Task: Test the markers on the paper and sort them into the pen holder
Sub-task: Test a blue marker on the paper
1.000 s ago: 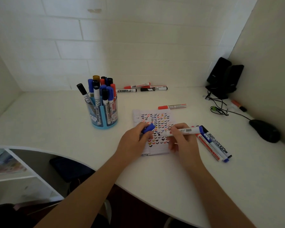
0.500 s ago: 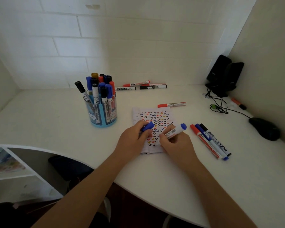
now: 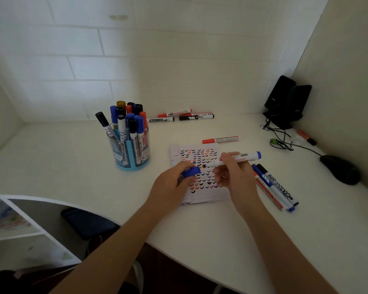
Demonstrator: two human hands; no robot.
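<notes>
My right hand [image 3: 235,175] has swung the blue marker [image 3: 235,159] back level, its tip now raised just beside the blue cap [image 3: 191,172].

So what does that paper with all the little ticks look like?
The paper is small, white and thin-looking, and it lies flat on the white desk. Rows of tiny ticks in black, blue, red and orange cover most of it; the near strip is bare. The left hand, holding a blue cap, lies over its left side. The right hand holds an uncapped marker, tip at the ticks.
</notes>
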